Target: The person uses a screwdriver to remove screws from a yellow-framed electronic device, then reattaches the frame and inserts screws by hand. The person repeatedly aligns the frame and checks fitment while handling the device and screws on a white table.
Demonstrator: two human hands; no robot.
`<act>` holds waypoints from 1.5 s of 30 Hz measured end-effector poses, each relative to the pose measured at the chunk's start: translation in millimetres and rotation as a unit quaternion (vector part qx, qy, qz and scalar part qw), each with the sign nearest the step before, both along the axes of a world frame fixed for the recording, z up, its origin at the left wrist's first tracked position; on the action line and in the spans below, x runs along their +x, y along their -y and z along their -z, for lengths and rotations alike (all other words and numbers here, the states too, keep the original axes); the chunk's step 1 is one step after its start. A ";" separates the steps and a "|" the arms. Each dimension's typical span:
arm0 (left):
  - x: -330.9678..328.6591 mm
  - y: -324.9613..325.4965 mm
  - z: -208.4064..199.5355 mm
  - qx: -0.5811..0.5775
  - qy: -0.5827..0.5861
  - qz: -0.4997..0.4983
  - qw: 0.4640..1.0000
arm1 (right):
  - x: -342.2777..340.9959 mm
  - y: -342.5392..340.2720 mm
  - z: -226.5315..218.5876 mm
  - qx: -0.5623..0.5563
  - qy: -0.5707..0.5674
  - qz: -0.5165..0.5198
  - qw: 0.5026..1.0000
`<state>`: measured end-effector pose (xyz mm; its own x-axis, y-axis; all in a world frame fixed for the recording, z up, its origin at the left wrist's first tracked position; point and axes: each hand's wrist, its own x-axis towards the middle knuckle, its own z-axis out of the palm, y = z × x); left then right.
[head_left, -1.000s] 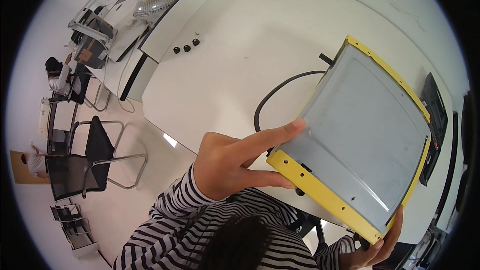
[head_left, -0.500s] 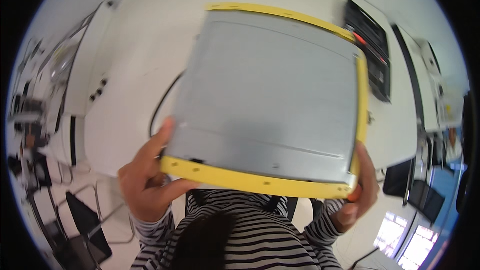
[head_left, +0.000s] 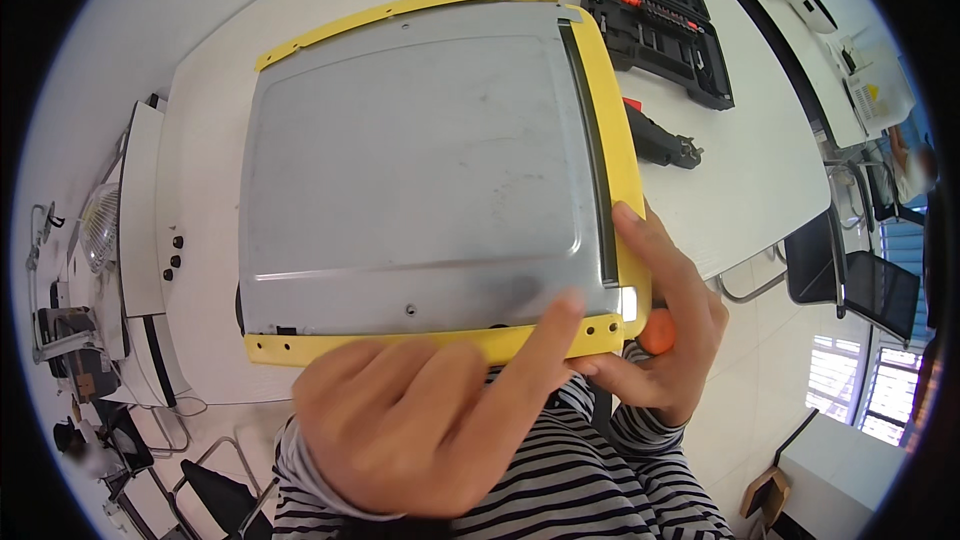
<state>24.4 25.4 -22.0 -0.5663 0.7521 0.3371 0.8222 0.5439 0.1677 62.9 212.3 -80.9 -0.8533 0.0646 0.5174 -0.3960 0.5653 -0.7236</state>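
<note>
A flat, boxy device with a grey metal face and yellow edge strips is in front of me over the white table. My right hand grips its near right corner, fingers along the yellow side and thumb at the near edge. An orange round knob shows beside that hand. In front of the near yellow strip is my left hand, holding nothing. Its index finger stretches toward the near right corner of the grey face while the other fingers curl. That fingertip is blurred; I cannot tell whether it touches the metal.
At the far right of the white table, a black tool case lies open with bits and a red-tipped tool inside. A black power tool lies just right of the device. Black chairs stand beyond the table's right side.
My left hand has let go of the device's left corner and moved right across its near edge. The device has turned slightly and shifted left in view. The right hand keeps its hold.
</note>
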 end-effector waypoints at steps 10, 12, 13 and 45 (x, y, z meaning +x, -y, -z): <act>-10.4 -9.2 -8.0 -0.027 0.070 0.037 0.997 | -1.1 -5.5 5.0 0.056 -0.017 -0.004 0.998; -10.7 -11.1 -8.8 -0.029 0.075 0.036 0.996 | -0.2 -7.1 3.8 0.058 -0.016 -0.006 0.998; -10.7 -11.9 -11.4 -0.034 0.080 0.037 0.996 | 0.1 -7.4 3.7 0.061 -0.018 -0.008 0.998; -8.0 -9.8 -1.4 0.011 0.063 0.047 0.997 | -0.4 -6.7 10.3 0.024 -0.033 -0.031 0.999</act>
<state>16.4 35.2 -20.7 -0.5322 0.7977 0.2836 0.8411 0.4601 0.2842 62.5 219.1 -91.2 -0.8193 -0.0142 0.5732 -0.4769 0.5718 -0.6675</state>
